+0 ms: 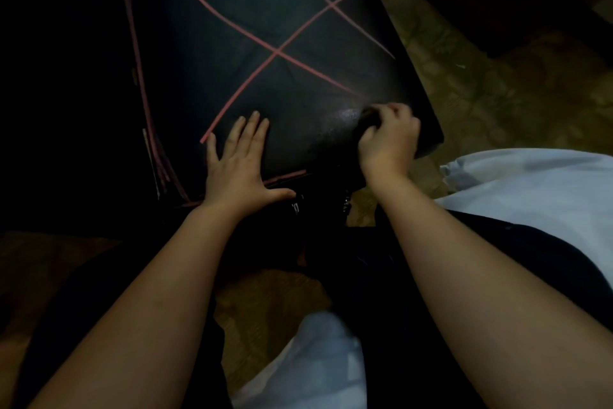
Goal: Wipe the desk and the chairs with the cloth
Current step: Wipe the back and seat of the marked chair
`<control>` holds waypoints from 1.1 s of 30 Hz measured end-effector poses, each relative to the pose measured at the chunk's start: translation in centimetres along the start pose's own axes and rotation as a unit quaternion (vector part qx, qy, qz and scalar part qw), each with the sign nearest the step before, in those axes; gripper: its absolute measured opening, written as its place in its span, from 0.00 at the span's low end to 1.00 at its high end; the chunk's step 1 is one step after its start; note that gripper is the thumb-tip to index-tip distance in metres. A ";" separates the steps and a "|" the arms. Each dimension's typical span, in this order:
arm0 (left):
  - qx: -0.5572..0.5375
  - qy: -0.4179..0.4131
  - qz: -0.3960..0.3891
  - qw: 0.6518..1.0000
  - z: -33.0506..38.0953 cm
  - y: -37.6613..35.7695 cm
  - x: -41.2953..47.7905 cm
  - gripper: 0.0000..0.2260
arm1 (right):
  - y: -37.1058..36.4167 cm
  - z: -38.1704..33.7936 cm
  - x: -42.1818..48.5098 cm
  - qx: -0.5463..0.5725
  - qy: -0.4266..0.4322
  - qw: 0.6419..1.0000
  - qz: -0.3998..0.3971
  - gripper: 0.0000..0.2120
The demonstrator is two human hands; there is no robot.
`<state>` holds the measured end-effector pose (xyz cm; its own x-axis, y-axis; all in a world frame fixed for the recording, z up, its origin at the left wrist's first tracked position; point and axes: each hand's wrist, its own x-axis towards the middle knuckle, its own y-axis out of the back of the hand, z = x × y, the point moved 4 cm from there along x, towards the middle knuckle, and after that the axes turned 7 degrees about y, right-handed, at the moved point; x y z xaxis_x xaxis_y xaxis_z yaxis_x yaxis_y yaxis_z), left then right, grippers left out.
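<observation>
While left hand (pixel 237 161) presses 1 chair seat (pixel 265 27), fingers (pixel 253 127) spread, right hand (pixel 388 140) fingers clutch 1 dark cloth (pixel 364 122).

No text or number can be read. A small pale mark (pixel 295 206) at the near edge of the chair seat (pixel 298 27) is too blurred.

Black chair seat (pixel 232 87) with pink crossing lines (pixel 278 51) carries a dark cloth (pixel 364 120) near one corner
</observation>
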<state>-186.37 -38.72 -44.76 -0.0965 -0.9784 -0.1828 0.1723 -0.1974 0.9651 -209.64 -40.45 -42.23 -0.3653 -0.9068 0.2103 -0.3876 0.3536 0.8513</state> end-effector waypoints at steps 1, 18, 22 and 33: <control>0.001 0.001 -0.001 1.000 0.0 0.0 0.0 0.57 | -0.7 -1.4 -0.7 0.010 0.051 0.999 -0.013 0.16; -0.032 -0.044 -0.034 0.998 -0.6 2.1 -0.1 0.53 | -1.4 -2.7 -1.6 0.019 0.070 0.997 -0.021 0.12; 0.014 -0.042 -0.043 0.998 -0.4 1.2 -0.1 0.56 | -3.0 -6.3 -3.9 0.049 0.256 0.960 -0.100 0.07; 0.014 -0.027 -0.044 0.999 -0.1 0.8 0.1 0.56 | -3.3 -5.2 -1.2 0.052 0.214 0.972 -0.084 0.11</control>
<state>-186.17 -39.02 -44.02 -0.1631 -0.9524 -0.2575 0.1331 -0.2799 0.9508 -203.55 -41.71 -42.80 0.0883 -0.9582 0.2723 -0.5030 0.1931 0.8425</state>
